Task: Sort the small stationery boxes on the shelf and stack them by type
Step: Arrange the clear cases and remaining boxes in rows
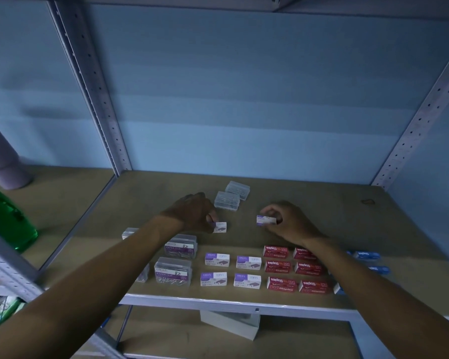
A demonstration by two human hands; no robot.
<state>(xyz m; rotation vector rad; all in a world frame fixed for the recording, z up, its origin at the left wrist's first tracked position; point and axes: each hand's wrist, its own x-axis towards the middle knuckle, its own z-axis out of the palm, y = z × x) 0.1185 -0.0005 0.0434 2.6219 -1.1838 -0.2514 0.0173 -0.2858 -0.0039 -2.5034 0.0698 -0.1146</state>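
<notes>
Nearest the shelf's front edge, below both grips, lie rows of small boxes on the tan wooden shelf board (322, 211): clear plastic paper-clip cases with purple labels (173, 273) under the left forearm, four white-and-purple cardboard staple boxes (231, 270) between the two wrists, six red cardboard staple boxes (293, 269) under the right wrist, and blue boxes (368, 255) just outside the right forearm, partly hidden. Above them, the left hand (192, 212) pinches a white-and-purple staple box (220, 227) at its left end, the box resting on or just over the board. To its right, well apart, the right hand (289, 221) closes thumb and fingers around another white-and-purple staple box (265, 220), held slightly raised. Beyond the left hand's fingertips sit two unlabelled clear plastic cases (232, 195), touching one another.
</notes>
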